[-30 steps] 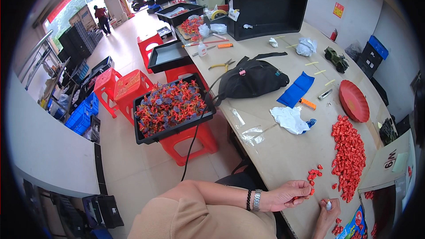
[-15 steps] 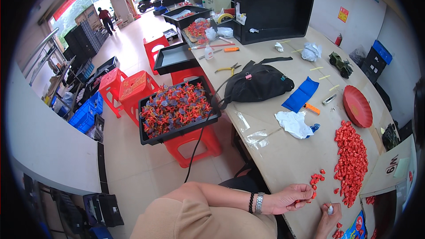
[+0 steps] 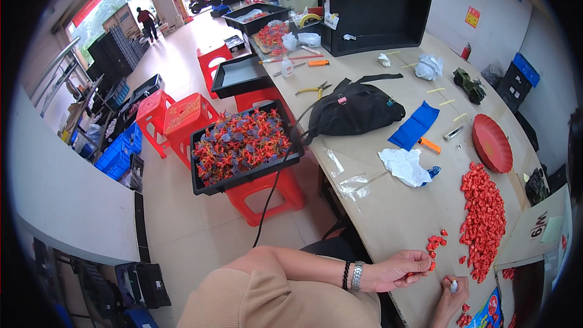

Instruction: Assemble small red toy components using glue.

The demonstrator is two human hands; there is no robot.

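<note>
Left hand (image 3: 402, 270): fingertips pinching a small red piece (image 3: 432, 265); right hand (image 3: 455, 297): gripping a white tube (image 3: 453, 286); red pile (image 3: 483, 222): lying on the counter (image 3: 388, 225) beyond both hands; step: apparently handling single pieces, next move calling for steady fingers

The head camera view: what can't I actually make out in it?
Head view, red pieces at the left hand: partly covered by that hand; their shape is unclear.
Head view, white-tipped object: its body is hidden in the right hand.
Head view, blue packet: cut off by the lower edge.
Head view, distant person: too small to tell what they do.
</note>
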